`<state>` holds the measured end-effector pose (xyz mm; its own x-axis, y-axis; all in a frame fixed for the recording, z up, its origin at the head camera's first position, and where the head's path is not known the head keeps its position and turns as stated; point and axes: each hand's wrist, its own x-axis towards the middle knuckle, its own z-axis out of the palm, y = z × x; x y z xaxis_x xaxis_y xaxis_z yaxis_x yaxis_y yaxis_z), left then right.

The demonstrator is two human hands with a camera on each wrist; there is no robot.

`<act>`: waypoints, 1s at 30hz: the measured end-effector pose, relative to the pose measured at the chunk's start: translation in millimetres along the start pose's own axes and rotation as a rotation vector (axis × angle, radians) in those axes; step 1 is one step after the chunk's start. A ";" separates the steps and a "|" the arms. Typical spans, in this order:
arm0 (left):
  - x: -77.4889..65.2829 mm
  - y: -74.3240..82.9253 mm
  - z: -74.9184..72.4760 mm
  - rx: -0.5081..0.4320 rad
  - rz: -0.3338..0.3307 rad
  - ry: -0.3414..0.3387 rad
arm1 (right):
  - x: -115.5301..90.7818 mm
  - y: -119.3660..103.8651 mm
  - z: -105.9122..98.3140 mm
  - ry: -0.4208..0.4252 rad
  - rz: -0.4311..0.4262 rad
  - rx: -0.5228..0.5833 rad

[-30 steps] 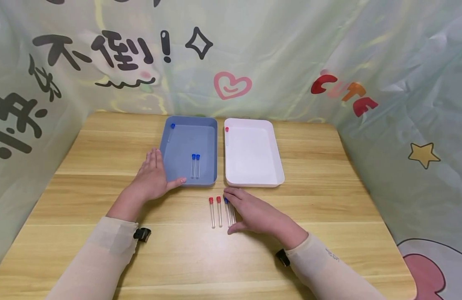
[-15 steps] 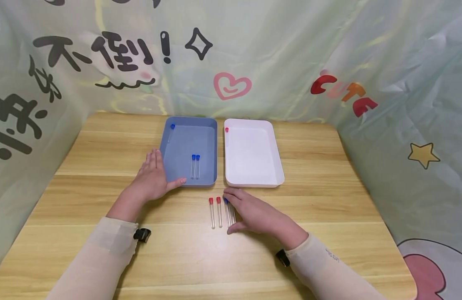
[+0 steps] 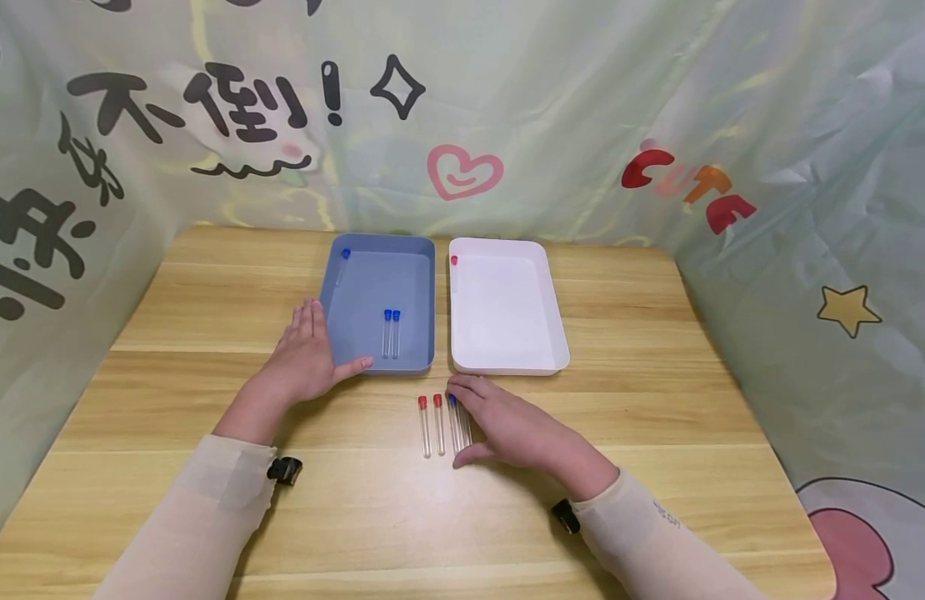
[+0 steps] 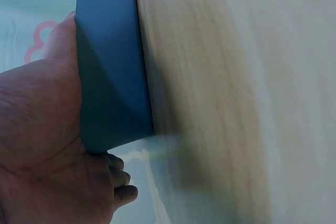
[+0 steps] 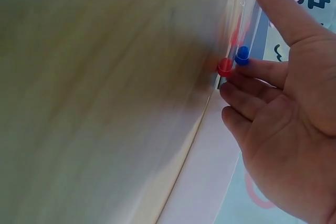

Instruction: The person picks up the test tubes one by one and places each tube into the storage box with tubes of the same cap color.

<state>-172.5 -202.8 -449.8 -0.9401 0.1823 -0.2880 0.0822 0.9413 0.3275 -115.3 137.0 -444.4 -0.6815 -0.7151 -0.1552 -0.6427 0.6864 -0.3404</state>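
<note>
My left hand (image 3: 301, 354) rests against the near left corner of the blue tray (image 3: 376, 242). Its fingers lie straight along the side wall and the thumb along the front one. My right hand (image 3: 511, 421) reaches over the test tubes on the table; its thumb and fingertips pinch a blue-capped test tube (image 3: 456, 429) at its two ends. Index fingertip and blue cap (image 5: 242, 55) meet in the right wrist view. Beside it lies a red-capped test tube (image 5: 224, 67), its cap hidden by my hand from above. Two more red-capped test tubes (image 3: 438, 425) lie to the left.
Inside the blue tray are two blue-capped test tubes (image 3: 391, 333) together and another blue-capped tube (image 3: 346, 254) at the far left. A white tray (image 3: 511, 367) stands to its right, holding one red-capped tube (image 3: 454, 262). A printed curtain (image 3: 552, 108) surrounds the wooden table (image 3: 635, 350).
My right thumb and the blue cap under that hand have shifted very slightly left. My left hand, the trays and the other visible tubes are where they were.
</note>
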 end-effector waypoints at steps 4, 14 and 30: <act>-0.6 0.8 -0.2 -0.001 -0.003 0.001 | -0.9 -0.9 -1.5 0.007 0.003 -0.001; -2.2 2.2 -1.8 0.014 0.005 0.005 | -4.0 -1.4 -6.8 0.012 0.017 -0.007; -2.6 2.4 -3.5 0.007 0.004 0.008 | -4.6 -10.2 -15.8 0.063 -0.038 -0.067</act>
<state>-171.0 -202.0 -445.1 -0.9424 0.1840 -0.2792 0.0886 0.9426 0.3219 -111.2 135.4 -425.6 -0.6752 -0.7328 -0.0843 -0.6893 0.6675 -0.2815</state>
